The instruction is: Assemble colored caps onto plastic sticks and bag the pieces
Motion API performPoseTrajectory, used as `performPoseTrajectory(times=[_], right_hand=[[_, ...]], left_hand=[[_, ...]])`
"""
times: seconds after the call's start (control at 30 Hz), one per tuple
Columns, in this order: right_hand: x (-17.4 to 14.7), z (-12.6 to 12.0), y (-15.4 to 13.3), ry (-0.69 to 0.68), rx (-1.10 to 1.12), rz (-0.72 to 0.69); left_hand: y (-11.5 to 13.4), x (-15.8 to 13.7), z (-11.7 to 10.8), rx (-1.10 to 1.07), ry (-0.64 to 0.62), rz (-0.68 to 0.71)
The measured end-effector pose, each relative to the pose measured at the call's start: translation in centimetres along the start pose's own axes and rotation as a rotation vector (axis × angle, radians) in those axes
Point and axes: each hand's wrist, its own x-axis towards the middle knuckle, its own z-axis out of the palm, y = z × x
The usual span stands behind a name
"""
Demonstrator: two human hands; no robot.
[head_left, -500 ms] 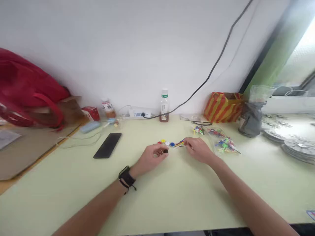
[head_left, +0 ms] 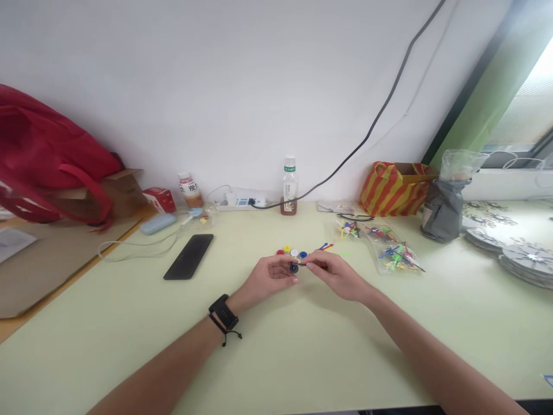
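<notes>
My left hand (head_left: 268,276) is closed on a small round black cap-like piece (head_left: 294,268), pinched at the fingertips. My right hand (head_left: 334,273) pinches a thin black plastic piece (head_left: 299,264), whose end lies at the black cap. Just beyond the hands is a row of small round pieces: a red one (head_left: 280,252), a yellow one (head_left: 287,249), a white one (head_left: 294,253) and a blue one (head_left: 303,255). Arrow-shaped pieces, a blue arrow (head_left: 323,246) and an orange-red arrow (head_left: 329,246), lie behind my right fingers, partly hidden by them.
Clear bags of coloured plastic pieces (head_left: 398,256) lie to the right. A black phone (head_left: 189,257) rests at left. Against the wall stand a drink bottle (head_left: 289,187), a power strip (head_left: 242,200) and a striped bag (head_left: 389,189). Stacked grey discs (head_left: 529,259) sit far right.
My right hand has moved left from the arrow pieces, bringing the thin black piece to the cap in my left hand. The left hand has turned the cap slightly.
</notes>
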Motion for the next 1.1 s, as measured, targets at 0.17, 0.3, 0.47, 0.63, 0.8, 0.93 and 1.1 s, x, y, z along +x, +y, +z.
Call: performPoseTrajectory(times=[0.17, 0.3, 0.47, 0.63, 0.8, 0.93, 1.1], right_hand=[[0.0, 1.7, 0.2, -0.005, 0.199, -0.011], [0.0, 2.2, 0.6, 0.023, 0.19, -0.03], [-0.1, 2.2, 0.7, 0.076, 0.052, -0.039], [-0.1, 1.4, 0.6, 0.07, 0.029, 0.007], [0.0, 0.6, 0.0, 0.025, 0.092, -0.002], [0.0, 0.6, -0.1, 0.017, 0.086, -0.003], [0.0, 0.8, 0.1, 0.018, 0.076, -0.009]], left_hand=[[0.4, -0.2, 0.3, 0.012, -0.038, 0.054], [0.7, -0.2, 0.6, 0.042, -0.041, 0.077], [0.9, -0.2, 0.7, 0.072, -0.013, 0.107], [0.4, -0.2, 0.4, 0.121, 0.058, 0.165], [0.4, -0.3, 0.5, 0.21, 0.04, 0.204], [0.6, -0.6, 0.6, 0.318, 0.028, 0.236], [1.0, -0.7, 0.6, 0.371, -0.002, 0.255]])
